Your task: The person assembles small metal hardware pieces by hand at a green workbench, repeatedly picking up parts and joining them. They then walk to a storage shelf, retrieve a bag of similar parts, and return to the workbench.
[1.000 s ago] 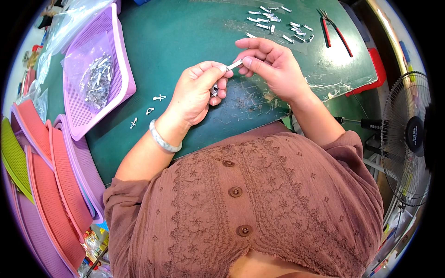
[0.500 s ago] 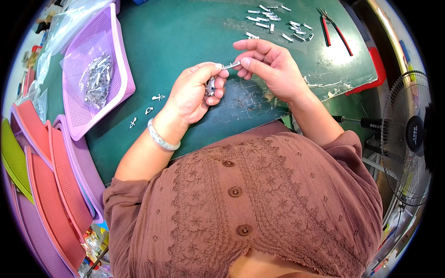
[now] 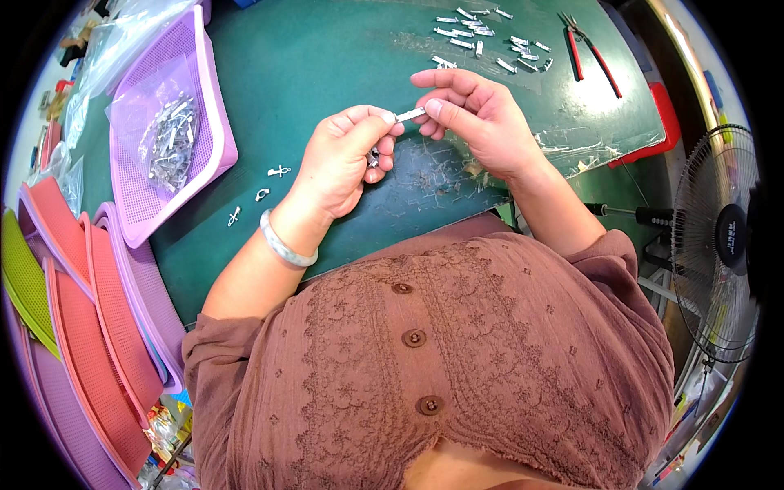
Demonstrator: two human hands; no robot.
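Between my two hands is a small silver metal clip (image 3: 411,115), long and narrow, its flat side showing. My left hand (image 3: 347,155) pinches one end between thumb and forefinger. The curled fingers of that hand also keep more small metal pieces (image 3: 373,158) in the palm, mostly hidden. My right hand (image 3: 478,118) holds the clip's other end by thumb and fingertips. Several similar silver clips (image 3: 474,31) lie scattered at the table's far side. Left of my left wrist are 3 small loose metal fittings (image 3: 262,195).
A purple basket (image 3: 220,122) at the left holds a clear bag of metal parts (image 3: 173,143). Stacked coloured baskets (image 3: 106,327) stand nearer on the left. Red-handled pliers (image 3: 590,57) lie at the far right of the green table (image 3: 327,49). A fan (image 3: 719,237) stands at the right.
The clip between my fingers has turned over, from its hollow, notched side to its smooth flat side. My left fingers have closed further over the pieces in the palm.
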